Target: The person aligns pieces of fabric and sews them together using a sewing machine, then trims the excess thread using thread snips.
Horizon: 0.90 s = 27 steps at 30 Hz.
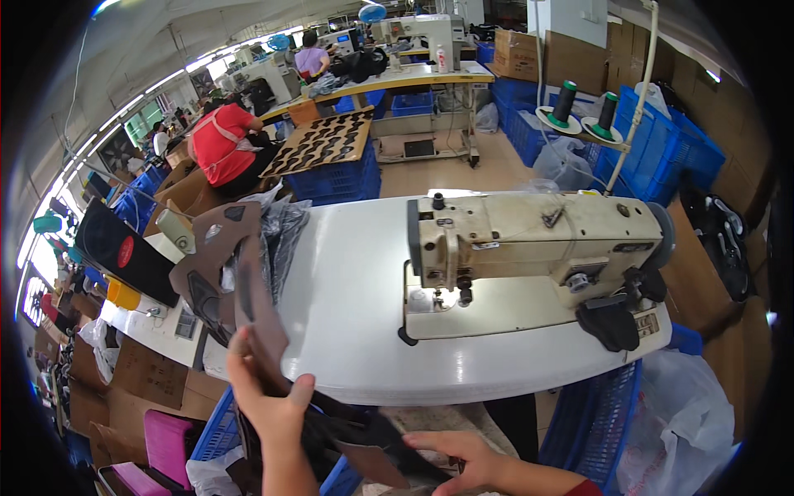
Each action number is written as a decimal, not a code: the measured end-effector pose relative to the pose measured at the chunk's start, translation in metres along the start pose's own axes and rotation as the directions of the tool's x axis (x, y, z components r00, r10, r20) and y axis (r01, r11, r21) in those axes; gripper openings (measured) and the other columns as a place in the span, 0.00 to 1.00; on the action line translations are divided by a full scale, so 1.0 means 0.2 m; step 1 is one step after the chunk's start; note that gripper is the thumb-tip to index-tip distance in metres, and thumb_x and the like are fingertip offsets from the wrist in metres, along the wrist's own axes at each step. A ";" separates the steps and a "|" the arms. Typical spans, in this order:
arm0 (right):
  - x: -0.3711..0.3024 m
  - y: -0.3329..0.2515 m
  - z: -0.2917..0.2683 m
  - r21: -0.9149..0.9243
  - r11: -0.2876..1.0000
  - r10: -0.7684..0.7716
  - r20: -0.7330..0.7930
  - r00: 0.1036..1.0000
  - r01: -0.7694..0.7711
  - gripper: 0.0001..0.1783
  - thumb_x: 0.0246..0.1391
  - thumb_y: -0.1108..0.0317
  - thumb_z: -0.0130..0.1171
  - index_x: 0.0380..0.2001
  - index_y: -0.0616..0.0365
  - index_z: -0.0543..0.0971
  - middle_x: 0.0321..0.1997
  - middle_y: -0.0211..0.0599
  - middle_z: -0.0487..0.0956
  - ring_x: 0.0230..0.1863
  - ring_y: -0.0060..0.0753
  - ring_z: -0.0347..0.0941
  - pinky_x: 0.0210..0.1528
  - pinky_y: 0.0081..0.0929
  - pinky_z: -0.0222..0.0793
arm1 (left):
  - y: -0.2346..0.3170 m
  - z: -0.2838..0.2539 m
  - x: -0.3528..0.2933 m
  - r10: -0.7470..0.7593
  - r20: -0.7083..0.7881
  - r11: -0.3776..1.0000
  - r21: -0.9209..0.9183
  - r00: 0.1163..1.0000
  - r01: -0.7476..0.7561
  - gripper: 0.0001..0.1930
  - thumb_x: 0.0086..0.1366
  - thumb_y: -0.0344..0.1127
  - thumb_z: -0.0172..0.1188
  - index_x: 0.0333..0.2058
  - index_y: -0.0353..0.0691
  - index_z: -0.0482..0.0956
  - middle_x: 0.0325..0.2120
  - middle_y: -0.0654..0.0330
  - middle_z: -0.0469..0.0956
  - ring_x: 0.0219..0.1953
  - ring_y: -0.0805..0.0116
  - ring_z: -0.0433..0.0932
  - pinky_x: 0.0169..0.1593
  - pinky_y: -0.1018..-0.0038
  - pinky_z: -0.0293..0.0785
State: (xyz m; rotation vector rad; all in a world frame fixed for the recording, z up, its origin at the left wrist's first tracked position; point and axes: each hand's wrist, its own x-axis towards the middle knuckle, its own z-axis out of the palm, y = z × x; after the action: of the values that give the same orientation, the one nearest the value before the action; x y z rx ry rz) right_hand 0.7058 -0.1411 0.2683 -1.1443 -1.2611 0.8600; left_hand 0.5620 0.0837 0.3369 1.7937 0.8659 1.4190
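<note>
At the table's front edge my left hand [277, 409] is closed around a long brown strip [263, 318], which rises over the tabletop. The strip looks like part of a shoe upper. From that hand a dark, brown-backed shoe-upper piece [364, 442] slants down to my right hand [463, 459], whose fingers and thumb grip its far end. Some of my left fingers are hidden behind the material. More flat brown pieces with black patches [207, 281] lie at the table's left end. A cream sewing machine [529, 248] stands on the white table [347, 273], apart from both hands.
Blue crates [591, 422] sit below the table edge, with a clear plastic bag [682, 413] at the right. Two dark thread spools [564, 103] stand behind the machine. A board of dark cut pieces [322, 142] rests on blue crates, near a person in red [223, 145].
</note>
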 end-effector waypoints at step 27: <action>-0.27 0.33 -0.58 0.423 0.906 0.377 -0.811 0.447 0.004 0.11 0.52 0.75 0.60 0.41 0.65 0.76 0.36 0.34 0.80 0.35 0.25 0.76 0.40 0.23 0.72 | -0.26 0.53 -0.11 -0.059 0.974 0.376 0.225 0.219 -0.899 0.31 0.51 0.31 0.58 0.57 0.40 0.67 0.56 0.49 0.68 0.56 0.53 0.69 0.57 0.62 0.66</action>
State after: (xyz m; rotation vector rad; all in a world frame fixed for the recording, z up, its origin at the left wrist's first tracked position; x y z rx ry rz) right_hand 0.8185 -0.1954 0.1978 -1.1729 -0.0585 0.4684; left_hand 0.6581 0.0822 0.2640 3.3256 0.1669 -0.1881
